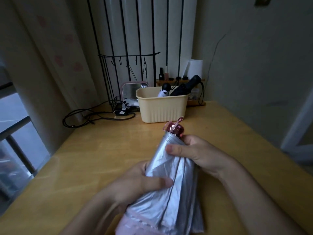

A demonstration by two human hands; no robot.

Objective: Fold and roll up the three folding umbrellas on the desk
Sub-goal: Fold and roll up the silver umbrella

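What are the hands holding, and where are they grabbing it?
A silver folding umbrella: the right hand grips just below its pink end, the left hand grips the fabric lower down.

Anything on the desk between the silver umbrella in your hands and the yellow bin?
Nothing visible: only bare desk lies between the silver umbrella and the yellow bin. The cables lie left of that path.

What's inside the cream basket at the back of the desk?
A black umbrella and a white umbrella with a black knob poke out. The basket wall hides everything lower.
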